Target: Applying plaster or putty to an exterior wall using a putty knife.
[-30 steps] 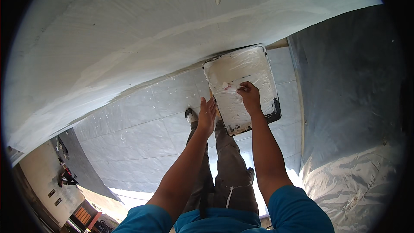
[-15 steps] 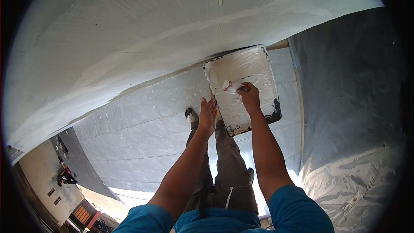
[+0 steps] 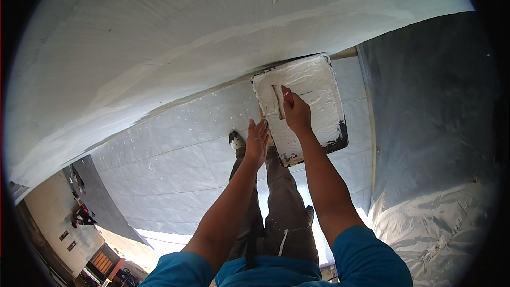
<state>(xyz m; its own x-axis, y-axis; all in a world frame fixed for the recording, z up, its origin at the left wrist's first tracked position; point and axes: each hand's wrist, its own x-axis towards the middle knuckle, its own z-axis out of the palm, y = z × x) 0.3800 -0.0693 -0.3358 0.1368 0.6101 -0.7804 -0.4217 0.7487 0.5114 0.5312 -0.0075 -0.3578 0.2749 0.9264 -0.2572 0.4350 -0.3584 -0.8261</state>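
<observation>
A black-rimmed rectangular tray (image 3: 342,134) stands in front of me, spread with white paste (image 3: 313,111). My right hand (image 3: 298,114) is closed around the reddish handle of a putty knife (image 3: 278,102) over the left part of the paste. Its wide blade, smeared white, is tilted nearly edge-on to me; the fingers partly hide the handle. By the tray's lower left side is my left hand (image 3: 257,141), its fingers stretched out and holding nothing. Whether it touches the tray I cannot tell.
A pale smoothed wall (image 3: 175,37) runs along the far side, close to the tray. Grey floor tiles (image 3: 175,165) carry white splashes. A dark sheet (image 3: 430,106) lies at right, with crumpled plastic (image 3: 435,234) below it. My shoe (image 3: 237,141) shows near my left hand.
The putty knife has turned in my right hand, from lying paste-covered over the tray to blade edge-on, and shifted slightly left and away. My left hand has barely moved.
</observation>
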